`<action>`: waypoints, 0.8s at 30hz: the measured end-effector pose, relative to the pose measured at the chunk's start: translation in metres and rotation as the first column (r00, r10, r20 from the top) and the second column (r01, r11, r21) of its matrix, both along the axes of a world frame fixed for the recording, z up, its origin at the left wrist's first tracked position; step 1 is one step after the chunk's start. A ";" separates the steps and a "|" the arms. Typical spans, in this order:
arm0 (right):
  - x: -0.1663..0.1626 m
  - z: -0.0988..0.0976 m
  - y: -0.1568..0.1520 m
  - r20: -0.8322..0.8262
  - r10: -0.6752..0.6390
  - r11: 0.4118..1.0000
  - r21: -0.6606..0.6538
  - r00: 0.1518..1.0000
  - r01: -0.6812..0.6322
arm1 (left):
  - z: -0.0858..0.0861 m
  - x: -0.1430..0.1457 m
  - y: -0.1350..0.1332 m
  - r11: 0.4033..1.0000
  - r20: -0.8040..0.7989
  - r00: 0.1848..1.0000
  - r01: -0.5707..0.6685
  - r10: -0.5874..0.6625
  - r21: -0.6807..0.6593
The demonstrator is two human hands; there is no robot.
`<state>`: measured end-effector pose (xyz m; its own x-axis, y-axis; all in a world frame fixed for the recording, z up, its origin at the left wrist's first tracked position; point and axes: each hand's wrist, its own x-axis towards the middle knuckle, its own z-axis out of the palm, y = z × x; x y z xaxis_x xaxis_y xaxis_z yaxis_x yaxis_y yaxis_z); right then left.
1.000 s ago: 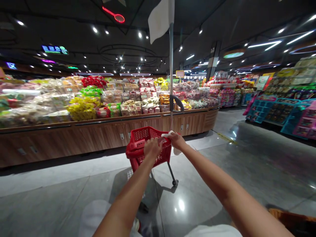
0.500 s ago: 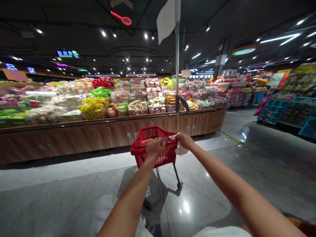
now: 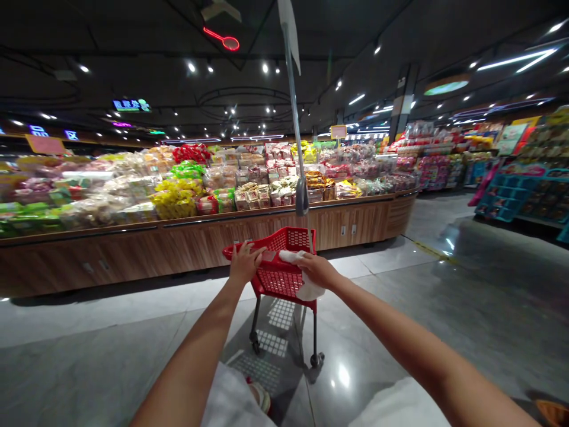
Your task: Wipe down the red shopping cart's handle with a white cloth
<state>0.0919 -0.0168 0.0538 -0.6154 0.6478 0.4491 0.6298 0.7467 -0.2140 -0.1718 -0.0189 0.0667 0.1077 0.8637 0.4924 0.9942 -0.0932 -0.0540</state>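
A small red shopping cart (image 3: 280, 281) with a perforated plastic basket stands on thin metal legs with wheels in front of me. My left hand (image 3: 244, 264) grips the left part of its red handle (image 3: 269, 256), fingers over the top and thumb pointing inward. At the handle's right end, my right hand (image 3: 319, 270) pinches a white cloth (image 3: 310, 289) against the red plastic. Part of that cloth lies on the handle and the rest hangs down beside the basket. A tall metal pole (image 3: 296, 112) with a dark grey grip rises behind the handle; its lower end is hidden.
Beyond the cart runs a long wooden display counter (image 3: 204, 240) heaped with bagged goods. Blue racks (image 3: 507, 193) stand at the right, across a shiny grey floor (image 3: 427, 308). My shoe (image 3: 260, 396) shows below the cart.
The cart has turned, bringing its handle more squarely toward me. My left hand has moved left along with the handle, and the pole has swung left and now leans.
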 end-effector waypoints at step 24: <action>-0.015 -0.063 0.051 -0.405 -0.181 0.974 -0.199 0.896 0.107 | -0.025 0.093 -0.020 0.976 0.061 0.975 0.216 -0.215 -0.004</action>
